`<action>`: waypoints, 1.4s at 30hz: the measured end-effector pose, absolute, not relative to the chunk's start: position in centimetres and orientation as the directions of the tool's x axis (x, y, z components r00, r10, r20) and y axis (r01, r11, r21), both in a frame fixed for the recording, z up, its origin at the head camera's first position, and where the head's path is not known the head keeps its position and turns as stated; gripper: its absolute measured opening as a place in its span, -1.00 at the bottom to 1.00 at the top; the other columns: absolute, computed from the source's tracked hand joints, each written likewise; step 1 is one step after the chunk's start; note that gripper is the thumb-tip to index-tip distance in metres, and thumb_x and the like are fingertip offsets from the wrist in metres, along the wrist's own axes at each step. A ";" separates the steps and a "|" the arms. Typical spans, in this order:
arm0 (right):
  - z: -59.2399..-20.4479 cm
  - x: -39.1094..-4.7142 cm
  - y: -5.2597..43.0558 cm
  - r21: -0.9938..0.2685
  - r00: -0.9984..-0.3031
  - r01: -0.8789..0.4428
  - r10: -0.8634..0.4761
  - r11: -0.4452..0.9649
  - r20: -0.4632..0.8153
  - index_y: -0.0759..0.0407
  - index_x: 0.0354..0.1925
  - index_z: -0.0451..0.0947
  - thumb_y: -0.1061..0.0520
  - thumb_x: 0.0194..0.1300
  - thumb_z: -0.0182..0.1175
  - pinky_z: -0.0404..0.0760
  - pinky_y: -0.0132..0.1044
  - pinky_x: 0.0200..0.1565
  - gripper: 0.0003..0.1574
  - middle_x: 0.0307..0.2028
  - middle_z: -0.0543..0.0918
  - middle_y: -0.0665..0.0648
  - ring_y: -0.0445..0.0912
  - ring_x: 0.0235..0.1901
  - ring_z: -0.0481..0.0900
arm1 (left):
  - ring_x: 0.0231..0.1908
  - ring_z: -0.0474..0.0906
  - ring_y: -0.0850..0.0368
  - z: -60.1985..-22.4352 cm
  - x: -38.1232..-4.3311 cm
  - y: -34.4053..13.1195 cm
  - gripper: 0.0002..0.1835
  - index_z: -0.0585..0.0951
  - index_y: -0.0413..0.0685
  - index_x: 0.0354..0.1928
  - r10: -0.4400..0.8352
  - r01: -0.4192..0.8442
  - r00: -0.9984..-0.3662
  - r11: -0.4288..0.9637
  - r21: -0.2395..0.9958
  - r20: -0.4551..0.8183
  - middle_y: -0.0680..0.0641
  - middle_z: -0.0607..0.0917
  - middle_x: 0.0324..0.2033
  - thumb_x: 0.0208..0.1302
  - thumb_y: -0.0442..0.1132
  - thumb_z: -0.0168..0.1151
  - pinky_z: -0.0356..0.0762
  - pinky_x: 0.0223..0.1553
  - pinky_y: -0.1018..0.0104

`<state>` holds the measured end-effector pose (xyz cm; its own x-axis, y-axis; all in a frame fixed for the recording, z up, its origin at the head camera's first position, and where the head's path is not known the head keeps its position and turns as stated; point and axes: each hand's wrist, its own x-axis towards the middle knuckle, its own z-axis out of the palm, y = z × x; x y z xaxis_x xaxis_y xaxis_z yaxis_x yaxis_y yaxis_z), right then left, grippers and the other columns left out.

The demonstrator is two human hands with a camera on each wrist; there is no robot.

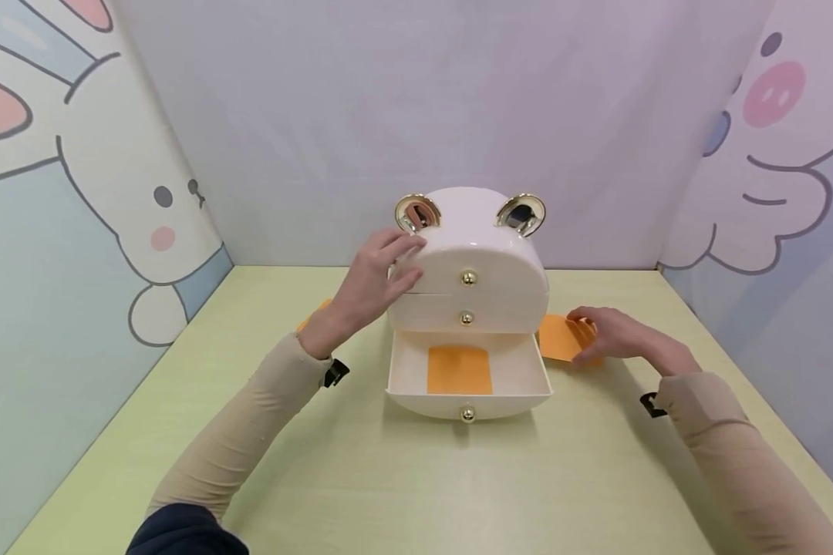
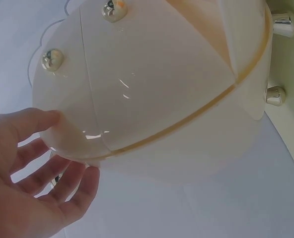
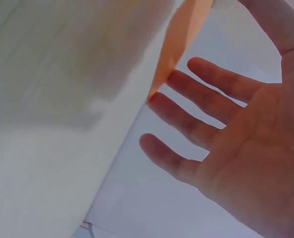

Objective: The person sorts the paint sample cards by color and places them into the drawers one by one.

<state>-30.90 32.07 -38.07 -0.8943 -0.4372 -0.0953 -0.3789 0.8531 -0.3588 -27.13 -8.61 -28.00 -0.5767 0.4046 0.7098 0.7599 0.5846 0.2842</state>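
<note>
A white drawer box with two gold ears and round gold knobs stands on the table. My left hand holds its upper left side; in the left wrist view the thumb lies on the front face and the curved fingers reach round the edge. The lowest drawer is pulled out, with an orange square of paper inside. Right of the box, my right hand is over another orange paper. In the right wrist view its spread fingertips touch that paper's edge, with the thumb apart from it.
More orange paper shows partly behind my left wrist. The two upper drawers are closed. A pale green tabletop lies under everything. Walls with cartoon animals enclose it on the left and right, and a plain wall stands behind.
</note>
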 end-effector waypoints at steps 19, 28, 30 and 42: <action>-31.3 -22.7 31.3 -0.315 -0.842 -0.527 -0.536 0.790 0.063 0.10 0.08 0.52 -0.28 -0.20 0.54 0.46 0.16 0.10 -0.08 0.11 0.58 0.19 0.16 0.12 0.49 | -0.04 0.47 -0.09 -27.8 -27.0 -8.4 -0.63 0.61 -0.18 0.03 0.402 0.752 -0.586 0.593 0.288 0.703 -0.17 0.61 -0.08 0.15 -0.35 0.36 0.46 -0.03 0.09; -30.3 -21.0 29.8 -0.285 -0.805 -0.587 -0.584 0.758 0.103 -0.06 -0.02 0.56 -0.27 -0.19 0.53 0.50 -0.02 0.04 -0.24 0.14 0.59 0.03 0.01 0.10 0.50 | -0.04 0.48 -0.09 -27.7 -27.1 -8.5 -0.63 0.61 -0.19 0.03 0.402 0.754 -0.582 0.593 0.283 0.707 -0.18 0.61 -0.08 0.15 -0.35 0.36 0.46 -0.02 0.09; -30.2 -20.8 29.3 -0.282 -0.788 -0.608 -0.606 0.742 0.105 -0.06 -0.01 0.56 -0.31 -0.17 0.51 0.51 0.00 0.04 -0.24 0.14 0.59 0.04 0.03 0.10 0.50 | -0.05 0.48 -0.09 -27.7 -27.1 -8.5 -0.63 0.61 -0.19 0.03 0.402 0.754 -0.581 0.592 0.283 0.708 -0.18 0.61 -0.08 0.15 -0.35 0.36 0.46 -0.02 0.09; -30.7 -21.4 24.7 -0.270 -0.743 -0.657 -0.664 0.704 0.078 -0.06 -0.03 0.57 -0.35 -0.16 0.48 0.53 -0.06 0.00 -0.24 0.03 0.62 -0.07 -0.05 0.02 0.53 | -0.03 0.48 -0.09 -28.0 -27.2 -8.5 -0.64 0.62 -0.19 0.02 0.401 0.753 -0.583 0.593 0.285 0.706 -0.17 0.61 -0.08 0.15 -0.35 0.36 0.45 0.02 0.08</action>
